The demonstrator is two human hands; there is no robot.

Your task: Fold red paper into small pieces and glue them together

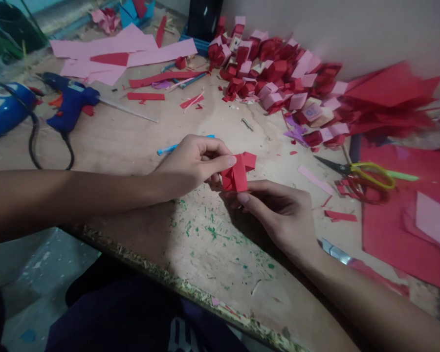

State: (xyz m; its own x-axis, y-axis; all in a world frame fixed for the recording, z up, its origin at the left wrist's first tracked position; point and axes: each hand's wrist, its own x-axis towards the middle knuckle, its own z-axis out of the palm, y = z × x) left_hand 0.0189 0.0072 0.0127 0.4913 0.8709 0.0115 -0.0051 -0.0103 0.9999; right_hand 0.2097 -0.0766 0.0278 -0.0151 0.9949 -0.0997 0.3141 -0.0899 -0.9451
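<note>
Between my two hands, just above the wooden table, is a small folded piece of red paper [235, 177] with a flap sticking out at its upper right. My left hand [196, 164] pinches its upper left side, thumb on top. At its lower edge my right hand [278, 208] grips it between thumb and fingers; some fingertips are hidden under the paper. A blue pen-like stick [167, 149] lies behind my left hand, partly covered by it.
Folded red and pink paper pieces [275, 68] are heaped along the wall. Yellow-handled scissors [370, 176] and a cutter knife [337, 252] lie at right, near red sheets [385, 220]. A blue glue gun [71, 100] with its cord rests at left, below pink strips [106, 51].
</note>
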